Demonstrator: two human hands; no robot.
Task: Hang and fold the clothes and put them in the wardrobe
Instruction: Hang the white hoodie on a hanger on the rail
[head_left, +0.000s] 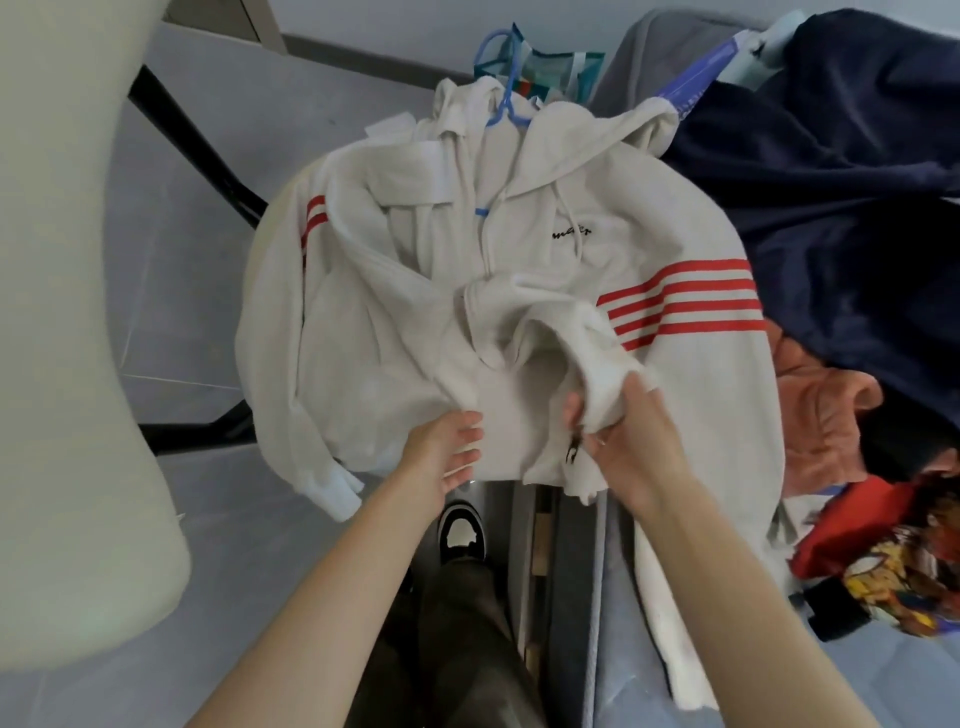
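Where the hood ends at the top of the view, a teal bag (576, 67) stands open; what it holds cannot be made out. Just below it, a cream zip-up hoodie (395, 322) is spread out front-up on a blue hanger (506, 98), the hook poking out past the collar. Red stripes band both sleeves, a small black script logo sits on the chest, and the zip is open. The left hand (449, 454) is flat with its fingers straight, touching the hem. The right hand (631, 447) grips a bunched fold of the other front panel near the dark zip pull. The hoodie's right side rests on a grey bed (623, 62), crowded by a navy garment (831, 208), an orange one (821, 415) and a red printed one (893, 561). Its left side reaches out over grey floor (156, 291), near a black frame (197, 150) and a large cream rounded shape (67, 312).
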